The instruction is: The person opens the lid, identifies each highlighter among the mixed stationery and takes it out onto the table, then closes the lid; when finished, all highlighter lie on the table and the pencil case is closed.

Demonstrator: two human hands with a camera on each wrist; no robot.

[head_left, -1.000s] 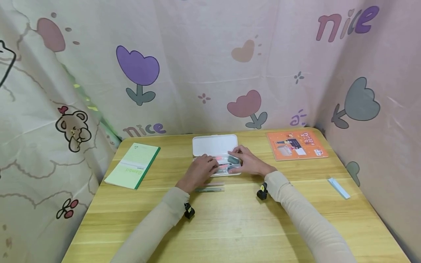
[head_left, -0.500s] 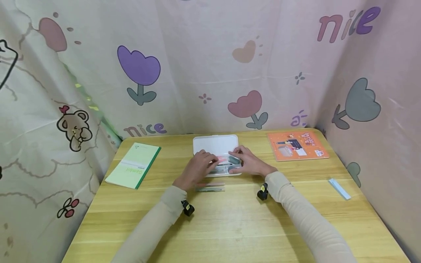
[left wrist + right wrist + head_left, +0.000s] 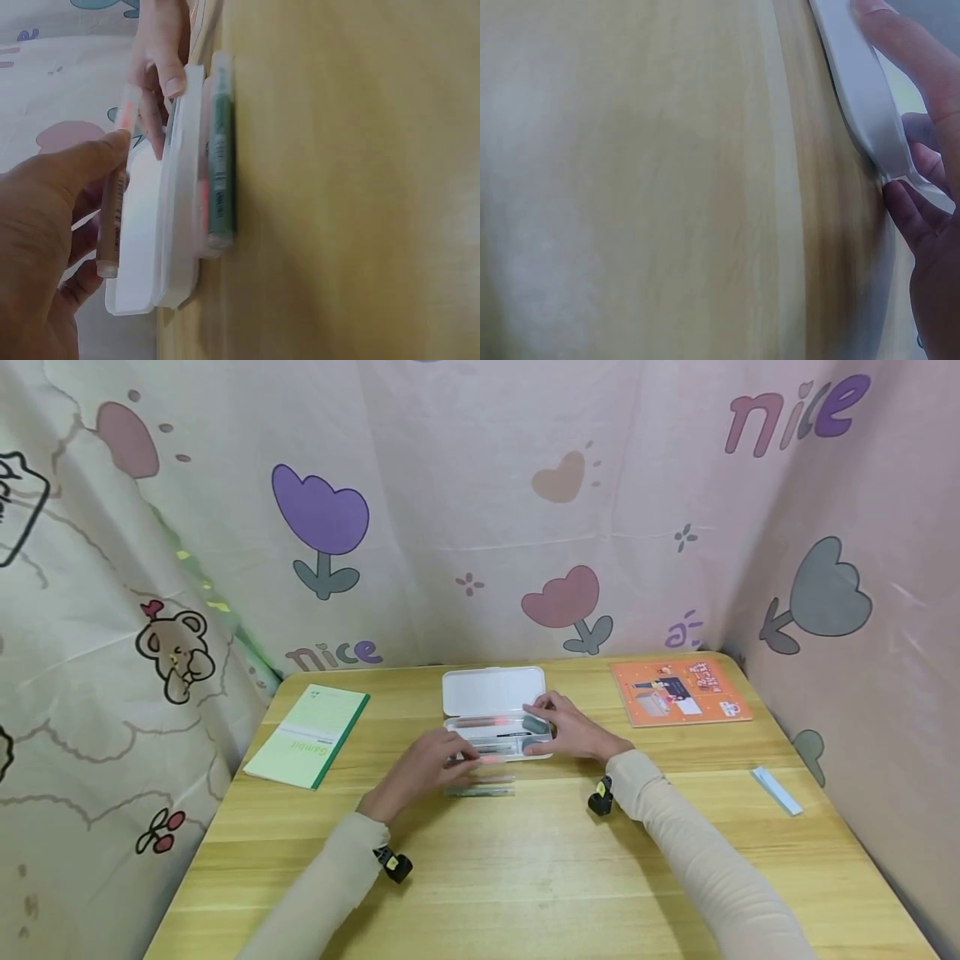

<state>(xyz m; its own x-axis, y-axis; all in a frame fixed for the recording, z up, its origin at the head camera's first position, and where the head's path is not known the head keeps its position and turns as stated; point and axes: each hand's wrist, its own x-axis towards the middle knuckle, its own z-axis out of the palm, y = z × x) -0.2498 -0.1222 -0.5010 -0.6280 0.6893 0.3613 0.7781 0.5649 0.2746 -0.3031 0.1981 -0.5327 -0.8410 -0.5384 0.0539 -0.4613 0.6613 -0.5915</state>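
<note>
An open white pencil case (image 3: 493, 693) lies at the back middle of the table, its lid folded back. My left hand (image 3: 426, 766) pinches a marker (image 3: 114, 214) with a pinkish-orange end between thumb and fingers, just in front of the case. At the case's right end my right hand (image 3: 573, 731) grips the edge, thumb in front and fingers behind. Inside the case lie a grey-green eraser-like block (image 3: 535, 725) and several pens. On the table before it are a green marker (image 3: 221, 165) and a pinkish marker (image 3: 202, 202), side by side.
A green notebook (image 3: 307, 737) lies at the left and an orange booklet (image 3: 681, 693) at the back right. Near the right edge is a light-blue narrow strip (image 3: 776, 791). Patterned curtains (image 3: 420, 510) close in the table's back and sides.
My left hand has drawn back out of the case toward the front left, bringing a marker with it. My right hand has stayed at the case's right end.
</note>
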